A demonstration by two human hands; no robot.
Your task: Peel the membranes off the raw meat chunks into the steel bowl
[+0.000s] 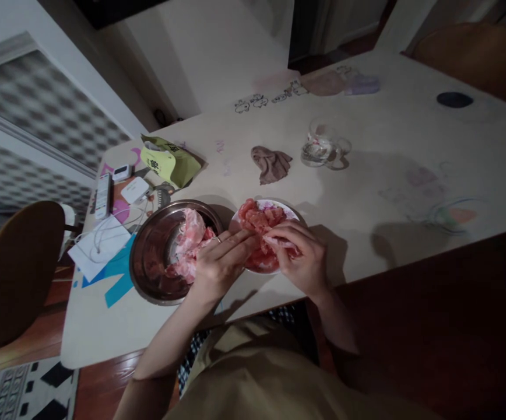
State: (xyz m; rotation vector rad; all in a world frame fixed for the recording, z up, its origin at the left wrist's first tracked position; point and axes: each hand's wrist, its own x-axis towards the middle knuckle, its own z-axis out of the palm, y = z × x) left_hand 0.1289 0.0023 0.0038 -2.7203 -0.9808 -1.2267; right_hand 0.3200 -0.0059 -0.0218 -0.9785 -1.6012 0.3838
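A steel bowl (148, 277) holds several pieces of pale pink raw meat (190, 228). Right beside it, a patterned plate (291, 212) carries redder pieces of meat (259, 217). My left hand (223, 261) reaches over the bowl's right edge to the plate, its fingers closed together; whatever its fingertips hold is hidden. Over the right side of the plate, my right hand (304, 254) is closed on a piece of meat (279, 241), gripped between thumb and fingers. Both hands' fingertips are close together above the plate.
Behind the plate lie a crumpled brown cloth (271, 164) and a glass cup (317, 153). A green bag (172, 163), a remote (103, 196), a white box (136, 190) with cables and paper (98, 248) are at the left. The table's front edge is near my body.
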